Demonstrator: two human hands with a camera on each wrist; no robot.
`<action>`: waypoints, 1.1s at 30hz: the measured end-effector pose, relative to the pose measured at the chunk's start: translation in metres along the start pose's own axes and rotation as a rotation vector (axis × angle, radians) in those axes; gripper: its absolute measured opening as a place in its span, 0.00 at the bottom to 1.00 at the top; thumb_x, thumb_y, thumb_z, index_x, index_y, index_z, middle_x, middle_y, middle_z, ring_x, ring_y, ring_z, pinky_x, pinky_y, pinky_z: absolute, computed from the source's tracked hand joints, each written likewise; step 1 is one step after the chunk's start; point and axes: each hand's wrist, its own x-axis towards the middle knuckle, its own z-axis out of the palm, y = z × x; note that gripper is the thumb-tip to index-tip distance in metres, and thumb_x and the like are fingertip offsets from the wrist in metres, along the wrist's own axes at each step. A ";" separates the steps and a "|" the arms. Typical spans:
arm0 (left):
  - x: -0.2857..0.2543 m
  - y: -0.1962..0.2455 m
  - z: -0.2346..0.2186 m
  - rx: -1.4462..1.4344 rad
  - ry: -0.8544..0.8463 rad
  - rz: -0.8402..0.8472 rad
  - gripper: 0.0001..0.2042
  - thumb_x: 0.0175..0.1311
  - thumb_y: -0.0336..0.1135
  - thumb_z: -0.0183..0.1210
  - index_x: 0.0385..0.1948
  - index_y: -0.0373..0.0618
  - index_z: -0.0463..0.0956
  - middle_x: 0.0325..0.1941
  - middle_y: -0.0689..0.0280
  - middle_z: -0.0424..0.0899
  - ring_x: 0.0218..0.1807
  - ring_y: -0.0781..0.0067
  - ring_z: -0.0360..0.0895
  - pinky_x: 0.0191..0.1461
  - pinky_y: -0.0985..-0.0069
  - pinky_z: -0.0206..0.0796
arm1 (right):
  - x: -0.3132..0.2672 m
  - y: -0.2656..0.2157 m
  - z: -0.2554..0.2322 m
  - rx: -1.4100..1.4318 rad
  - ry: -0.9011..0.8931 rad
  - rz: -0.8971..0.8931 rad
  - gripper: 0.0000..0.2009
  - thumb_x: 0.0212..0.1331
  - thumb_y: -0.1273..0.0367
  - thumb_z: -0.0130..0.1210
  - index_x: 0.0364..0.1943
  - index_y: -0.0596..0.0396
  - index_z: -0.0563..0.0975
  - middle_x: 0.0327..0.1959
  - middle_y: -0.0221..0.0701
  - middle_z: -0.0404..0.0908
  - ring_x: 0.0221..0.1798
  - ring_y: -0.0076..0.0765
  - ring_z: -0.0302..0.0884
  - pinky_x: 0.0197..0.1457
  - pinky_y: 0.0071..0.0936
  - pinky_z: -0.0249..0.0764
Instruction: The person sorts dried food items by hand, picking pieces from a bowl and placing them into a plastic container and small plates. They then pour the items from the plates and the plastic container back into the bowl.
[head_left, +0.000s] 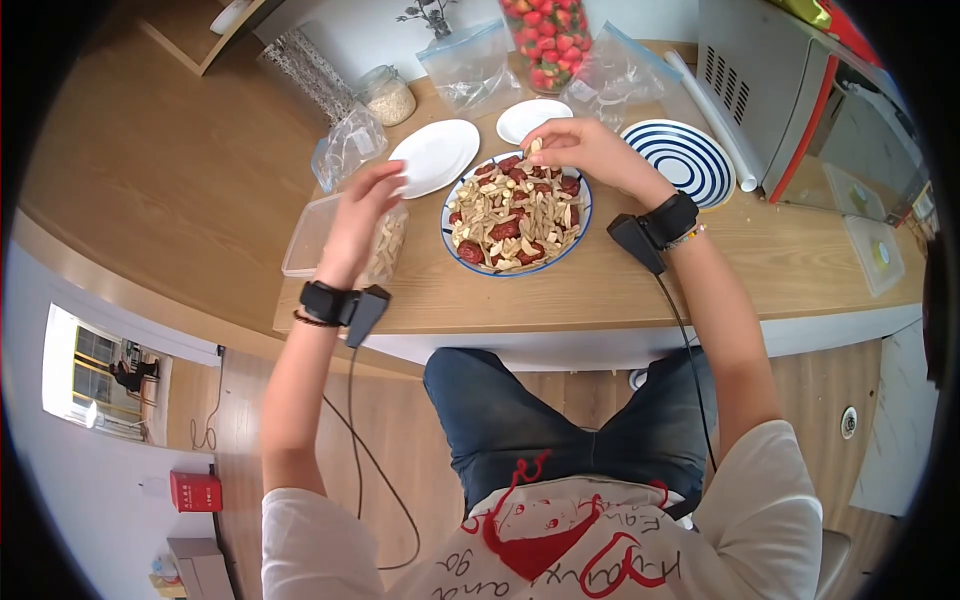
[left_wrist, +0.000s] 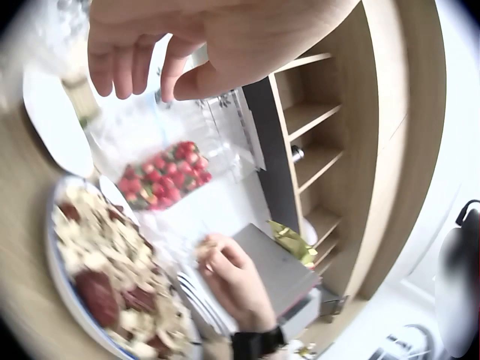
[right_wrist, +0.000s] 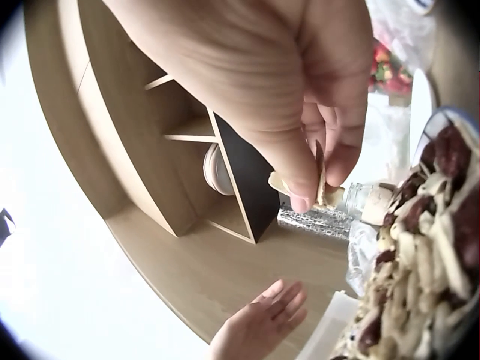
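My right hand (head_left: 592,152) pinches a few pale dried slices (right_wrist: 330,196) between thumb and fingertips, over the far edge of a blue-rimmed plate (head_left: 449,240). Heaped on this plate are pale strips and slices (head_left: 490,207) with wrinkled red dates (head_left: 506,230) among them. Off to the plate's left, my left hand (head_left: 357,222) is raised with its fingers relaxed and nothing in them. Below and beside it stands a clear plastic container (head_left: 300,243), and more pale slices (head_left: 386,248) show partly behind the hand.
Behind the heaped plate lie a white oval plate (head_left: 437,160) and a smaller white plate (head_left: 533,117). A blue-striped plate (head_left: 680,163) is on the right, near a microwave (head_left: 750,80). Strawberries (head_left: 545,45), clear bags (head_left: 470,75) and a glass jar (head_left: 387,97) stand at the back.
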 end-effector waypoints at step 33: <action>0.015 -0.013 0.002 -1.404 -0.090 -0.483 0.19 0.66 0.22 0.36 0.57 0.21 0.53 0.61 0.42 0.60 0.65 0.52 0.60 0.69 0.65 0.58 | 0.001 0.007 0.009 0.118 0.199 0.027 0.14 0.63 0.65 0.50 0.46 0.60 0.76 0.43 0.28 0.79 0.46 0.20 0.72 0.54 0.19 0.67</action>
